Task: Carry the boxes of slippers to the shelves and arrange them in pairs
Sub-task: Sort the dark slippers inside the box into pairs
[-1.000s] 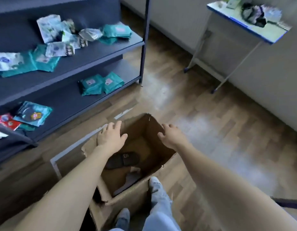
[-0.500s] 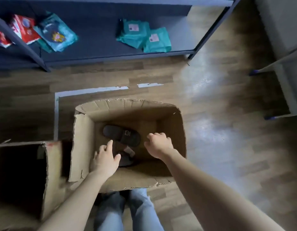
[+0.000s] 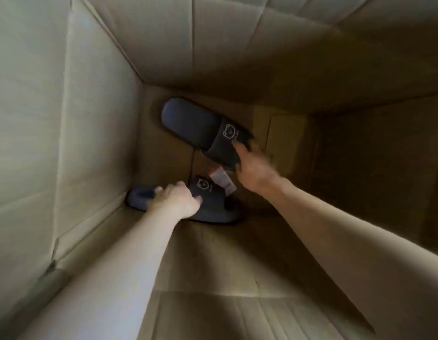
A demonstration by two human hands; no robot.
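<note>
- Mostly, the cardboard box (image 3: 65, 119) fills the view: its pale wall stands at 9 o'clock and its shadowed wall at 3 o'clock. The head camera looks deep inside, probably because the person has to lean in to reach the floor of the box.
- Toward 11 o'clock the far slipper (image 3: 195, 123) lies flat on the box floor, sole down, with its strap end pointing to 4 o'clock.
- At 7 o'clock the near slipper (image 3: 213, 204) rests in the corner, against the pale wall.
- From 4 o'clock the right hand (image 3: 252, 168) comes onto the far slipper. Its fingers lie over the strap and its thumb sits at the near edge, which looks like a pinch, though blur softens it.
- From 7 o'clock the left hand (image 3: 176, 200) curls over the near slipper, with the thumb on top. Taking one slipper in each hand probably lifts the pair out together.
- Near the centre, a small tag (image 3: 221, 180) lies between the slippers, beside the near one's strap.
</note>
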